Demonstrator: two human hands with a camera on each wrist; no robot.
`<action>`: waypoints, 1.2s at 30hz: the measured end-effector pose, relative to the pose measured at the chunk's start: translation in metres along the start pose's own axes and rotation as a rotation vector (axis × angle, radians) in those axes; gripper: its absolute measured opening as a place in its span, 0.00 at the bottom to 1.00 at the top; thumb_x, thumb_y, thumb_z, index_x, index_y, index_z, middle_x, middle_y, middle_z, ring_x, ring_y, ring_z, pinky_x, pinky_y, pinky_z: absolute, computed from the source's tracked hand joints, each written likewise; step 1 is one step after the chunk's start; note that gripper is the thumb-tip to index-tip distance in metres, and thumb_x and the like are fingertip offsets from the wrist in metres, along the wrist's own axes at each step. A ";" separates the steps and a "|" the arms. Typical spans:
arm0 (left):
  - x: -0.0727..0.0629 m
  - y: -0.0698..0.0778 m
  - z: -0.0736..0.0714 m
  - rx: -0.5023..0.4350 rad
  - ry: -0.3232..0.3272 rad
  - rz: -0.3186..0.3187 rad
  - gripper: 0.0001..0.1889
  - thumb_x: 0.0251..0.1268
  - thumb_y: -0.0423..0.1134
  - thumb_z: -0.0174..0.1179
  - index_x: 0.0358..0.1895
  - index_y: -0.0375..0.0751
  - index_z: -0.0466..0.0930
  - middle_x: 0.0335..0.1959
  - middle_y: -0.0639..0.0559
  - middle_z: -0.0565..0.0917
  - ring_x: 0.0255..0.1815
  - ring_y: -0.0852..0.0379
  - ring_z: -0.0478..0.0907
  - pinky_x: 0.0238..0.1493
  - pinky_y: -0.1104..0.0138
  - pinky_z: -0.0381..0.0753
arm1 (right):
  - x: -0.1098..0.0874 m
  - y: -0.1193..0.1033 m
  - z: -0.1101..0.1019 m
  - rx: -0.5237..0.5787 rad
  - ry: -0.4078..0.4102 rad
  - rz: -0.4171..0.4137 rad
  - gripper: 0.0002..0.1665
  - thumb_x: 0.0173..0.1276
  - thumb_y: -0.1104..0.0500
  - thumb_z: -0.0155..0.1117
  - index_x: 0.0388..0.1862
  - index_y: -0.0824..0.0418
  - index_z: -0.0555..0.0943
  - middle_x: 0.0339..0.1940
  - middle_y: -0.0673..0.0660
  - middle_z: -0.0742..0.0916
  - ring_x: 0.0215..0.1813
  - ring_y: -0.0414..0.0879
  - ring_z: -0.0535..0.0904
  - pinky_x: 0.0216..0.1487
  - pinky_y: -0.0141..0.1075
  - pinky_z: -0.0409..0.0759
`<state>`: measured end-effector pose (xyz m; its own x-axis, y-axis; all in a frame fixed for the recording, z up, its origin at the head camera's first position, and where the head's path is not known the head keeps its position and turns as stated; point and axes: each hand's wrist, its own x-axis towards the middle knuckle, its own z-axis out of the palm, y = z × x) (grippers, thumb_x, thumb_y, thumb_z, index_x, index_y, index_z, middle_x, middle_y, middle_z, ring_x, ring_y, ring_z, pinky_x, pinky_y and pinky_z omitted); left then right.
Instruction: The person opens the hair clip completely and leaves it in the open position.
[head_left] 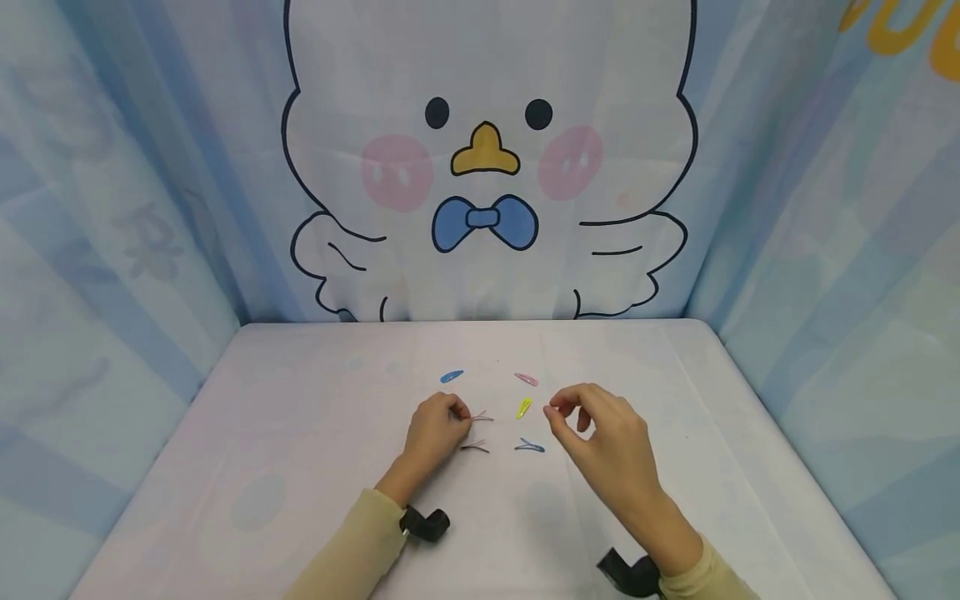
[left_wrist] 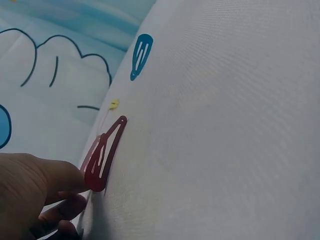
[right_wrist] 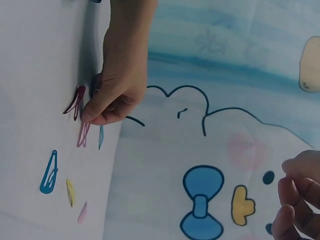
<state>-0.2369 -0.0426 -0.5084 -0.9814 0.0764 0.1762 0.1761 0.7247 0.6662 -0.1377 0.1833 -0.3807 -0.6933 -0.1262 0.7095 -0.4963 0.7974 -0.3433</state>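
My left hand (head_left: 437, 432) pinches the end of a pink snap hair clip (head_left: 483, 417) on the table, its prongs spread apart. A dark red hair clip (left_wrist: 118, 150), also spread, lies just nearer than that one. My right hand (head_left: 611, 450) hovers right of the clips, thumb and index finger close together, the other fingers loosely bent; nothing shows between them. Nearest to it is a yellow hair clip (head_left: 524, 408), lying flat. A blue hair clip (head_left: 529, 447) with spread prongs is below it. Farther back lie a flat blue clip (head_left: 452, 377) and a flat pink clip (head_left: 527, 379).
The white-covered table (head_left: 300, 467) ends at a curtain (head_left: 487, 275) printed with a cartoon bird. More blue-and-white curtain (head_left: 112, 292) hangs along both sides. A black wrist mount (head_left: 425, 525) sits on the left wrist, another (head_left: 630, 575) on the right.
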 end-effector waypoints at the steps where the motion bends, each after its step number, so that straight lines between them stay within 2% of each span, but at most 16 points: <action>1: 0.000 0.000 0.000 -0.002 -0.008 -0.005 0.06 0.59 0.34 0.73 0.30 0.46 0.84 0.32 0.53 0.80 0.33 0.56 0.75 0.41 0.59 0.78 | 0.000 0.002 0.002 -0.004 -0.007 0.007 0.11 0.58 0.63 0.80 0.35 0.55 0.85 0.28 0.46 0.86 0.27 0.36 0.72 0.29 0.31 0.71; 7: 0.002 -0.002 0.000 -0.017 -0.037 -0.019 0.05 0.60 0.34 0.72 0.31 0.45 0.84 0.33 0.53 0.80 0.35 0.56 0.75 0.42 0.59 0.77 | 0.000 0.014 0.015 -0.019 -0.088 0.086 0.10 0.60 0.62 0.79 0.37 0.56 0.84 0.29 0.48 0.86 0.27 0.39 0.72 0.28 0.31 0.71; 13: 0.001 -0.001 -0.002 -0.014 -0.034 -0.013 0.05 0.61 0.34 0.72 0.31 0.44 0.84 0.33 0.52 0.80 0.33 0.57 0.73 0.40 0.62 0.76 | 0.001 0.030 0.030 -0.036 -0.202 0.177 0.09 0.64 0.58 0.76 0.39 0.56 0.84 0.30 0.48 0.86 0.27 0.39 0.71 0.27 0.31 0.70; 17: -0.001 0.000 -0.003 -0.020 -0.037 -0.009 0.04 0.61 0.33 0.71 0.32 0.43 0.84 0.33 0.52 0.80 0.33 0.57 0.72 0.38 0.63 0.74 | 0.000 0.046 0.044 -0.032 -0.276 0.251 0.08 0.66 0.56 0.75 0.40 0.56 0.85 0.32 0.48 0.86 0.29 0.40 0.73 0.30 0.32 0.72; 24: -0.003 -0.003 -0.005 -0.098 -0.114 -0.009 0.06 0.62 0.33 0.68 0.40 0.42 0.83 0.37 0.50 0.80 0.35 0.56 0.71 0.39 0.63 0.73 | 0.000 0.073 0.076 -0.024 -0.430 0.409 0.09 0.68 0.55 0.73 0.43 0.56 0.85 0.35 0.51 0.87 0.31 0.43 0.75 0.35 0.36 0.72; 28: -0.005 -0.004 -0.006 -0.107 -0.129 0.008 0.07 0.62 0.33 0.67 0.42 0.41 0.83 0.37 0.51 0.79 0.35 0.57 0.71 0.38 0.64 0.72 | 0.000 0.082 0.094 -0.029 -0.496 0.462 0.12 0.68 0.54 0.73 0.46 0.57 0.85 0.38 0.52 0.87 0.35 0.46 0.76 0.39 0.39 0.74; 32: -0.006 -0.002 -0.008 -0.104 -0.123 0.009 0.06 0.63 0.34 0.68 0.42 0.41 0.83 0.37 0.50 0.79 0.35 0.57 0.71 0.37 0.64 0.72 | 0.000 0.086 0.106 -0.029 -0.589 0.506 0.20 0.68 0.52 0.72 0.56 0.58 0.84 0.43 0.55 0.87 0.42 0.51 0.79 0.46 0.46 0.78; 36: -0.008 0.002 -0.010 -0.085 -0.128 -0.026 0.05 0.67 0.38 0.67 0.42 0.42 0.83 0.38 0.51 0.78 0.35 0.57 0.70 0.38 0.65 0.72 | 0.000 0.087 0.114 -0.026 -0.655 0.527 0.28 0.69 0.49 0.71 0.64 0.59 0.80 0.46 0.58 0.85 0.45 0.53 0.79 0.50 0.50 0.78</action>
<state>-0.2278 -0.0490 -0.5012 -0.9865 0.1491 0.0680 0.1512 0.6676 0.7291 -0.2402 0.1854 -0.4808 -0.9981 -0.0439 -0.0430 -0.0159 0.8603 -0.5096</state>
